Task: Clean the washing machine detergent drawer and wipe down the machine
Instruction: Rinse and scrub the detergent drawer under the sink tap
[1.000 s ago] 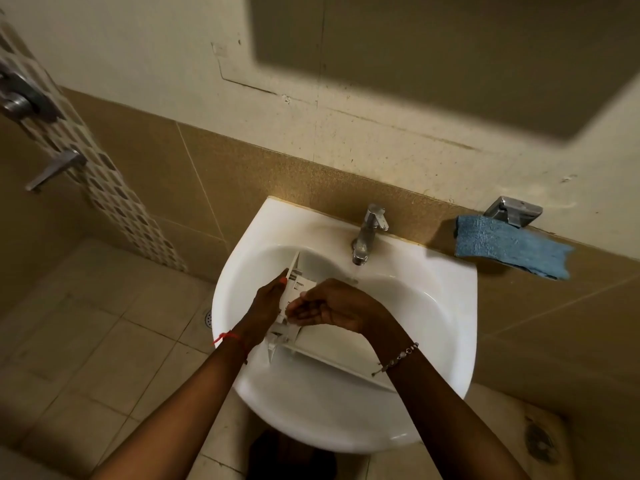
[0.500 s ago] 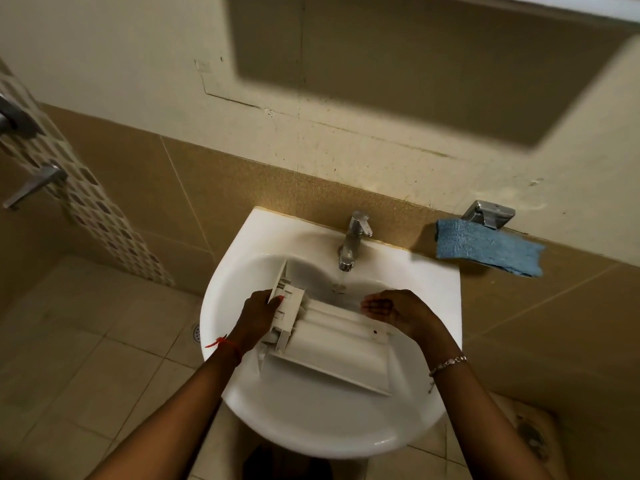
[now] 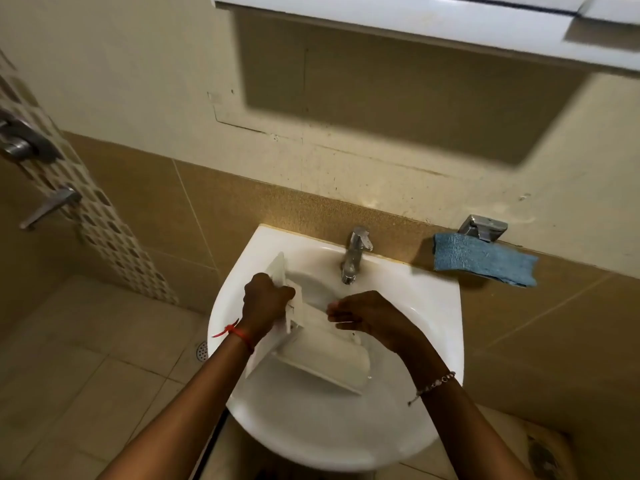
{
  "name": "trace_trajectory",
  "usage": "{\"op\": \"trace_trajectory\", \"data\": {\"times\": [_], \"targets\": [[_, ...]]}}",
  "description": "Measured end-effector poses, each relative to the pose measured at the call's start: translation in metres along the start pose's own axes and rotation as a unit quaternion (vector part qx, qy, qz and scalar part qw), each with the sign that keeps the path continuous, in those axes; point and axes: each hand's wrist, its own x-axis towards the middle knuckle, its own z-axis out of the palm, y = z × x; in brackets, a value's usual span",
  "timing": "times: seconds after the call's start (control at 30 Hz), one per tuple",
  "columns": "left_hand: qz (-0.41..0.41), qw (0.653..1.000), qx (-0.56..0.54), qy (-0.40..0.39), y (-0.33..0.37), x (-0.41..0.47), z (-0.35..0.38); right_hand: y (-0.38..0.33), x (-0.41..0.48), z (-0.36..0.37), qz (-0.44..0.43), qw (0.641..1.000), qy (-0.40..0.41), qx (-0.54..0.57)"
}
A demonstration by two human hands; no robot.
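Observation:
A white plastic detergent drawer (image 3: pixel 322 355) lies tilted in the white wash basin (image 3: pixel 426 358), below the chrome tap (image 3: pixel 355 254). My left hand (image 3: pixel 265 301) grips the drawer's front panel at its left end. My right hand (image 3: pixel 370 315) sits over the drawer's back part, fingers loosely bent and pointing left onto its top edge; whether they pinch it is unclear. A blue cloth (image 3: pixel 485 263) hangs over a metal holder (image 3: pixel 483 226) on the wall at the right.
A white cabinet (image 3: pixel 415 22) overhangs the basin from above. Shower fittings (image 3: pixel 20 143) and a lever handle (image 3: pixel 52 204) are on the patterned tile strip at left. A floor drain (image 3: pixel 202 351) lies on the beige tiled floor beside the basin.
My right hand moved left, from the basin's right side back onto the drawer. My left hand shifted its grip higher on the front panel and the drawer tilted more.

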Motion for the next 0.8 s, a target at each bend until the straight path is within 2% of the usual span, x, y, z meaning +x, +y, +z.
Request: {"op": "trace_trajectory", "data": {"times": [0.07, 0.13, 0.27, 0.47, 0.57, 0.67, 0.7, 0.8], "targets": [[0.015, 1.0, 0.017, 0.001, 0.011, -0.007, 0.0, -0.008, -0.007, 0.014, -0.032, 0.996, -0.056, -0.06], [0.023, 0.999, 0.02, -0.009, 0.02, -0.011, 0.0, -0.014, -0.014, 0.027, -0.048, 0.988, -0.073, -0.129], [0.02, 0.999, 0.011, -0.039, 0.038, -0.012, 0.0, -0.011, -0.018, 0.042, -0.103, 0.976, -0.005, -0.19], [-0.013, 0.994, -0.05, -0.093, 0.046, -0.003, -0.005, -0.007, -0.015, 0.045, -0.148, 0.973, 0.118, -0.133], [0.019, 0.998, -0.044, -0.052, 0.032, 0.011, -0.018, -0.011, -0.016, 0.034, -0.151, 0.978, 0.129, -0.066], [0.039, 0.999, 0.017, -0.007, 0.018, 0.021, -0.034, -0.013, -0.02, 0.018, -0.148, 0.981, 0.127, 0.003], [0.03, 0.999, 0.027, -0.027, 0.016, 0.022, -0.039, -0.014, -0.021, 0.013, -0.146, 0.982, 0.118, 0.023], [-0.025, 0.987, -0.007, -0.156, 0.014, 0.027, -0.051, -0.018, -0.02, -0.002, -0.131, 0.984, 0.085, 0.083]]}}
